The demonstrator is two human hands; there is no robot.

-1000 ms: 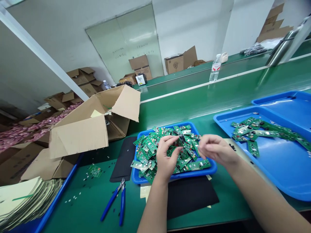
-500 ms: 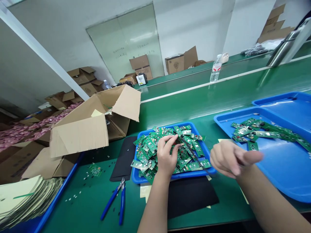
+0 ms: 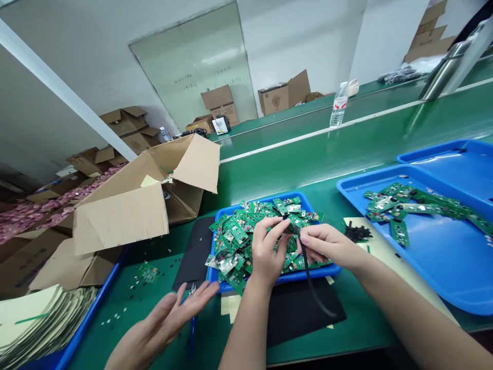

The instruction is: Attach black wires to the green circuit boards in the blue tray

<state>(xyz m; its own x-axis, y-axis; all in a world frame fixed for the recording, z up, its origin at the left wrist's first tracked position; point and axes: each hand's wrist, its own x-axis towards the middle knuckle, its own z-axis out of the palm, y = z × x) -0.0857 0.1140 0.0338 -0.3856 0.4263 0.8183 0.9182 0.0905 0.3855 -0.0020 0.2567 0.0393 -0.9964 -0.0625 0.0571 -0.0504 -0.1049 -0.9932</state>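
A small blue tray in front of me is heaped with small green circuit boards. My left hand is over the heap and pinches one small circuit board between thumb and fingers. My right hand is right beside it, closed on a thin black strip that runs from that board and hangs down over the black mat. Another person's open hand reaches in from the lower left, just left of my left forearm.
A large blue tray with several boards lies at the right, with black scraps next to it. Blue pliers lie under the other person's hand. An open cardboard box and stacked beige sheets are at the left. A water bottle stands behind.
My right hand swung out to the right, then came back to the left hand, now gripping the black strip. Another person's hand has entered at the lower left, over the pliers.
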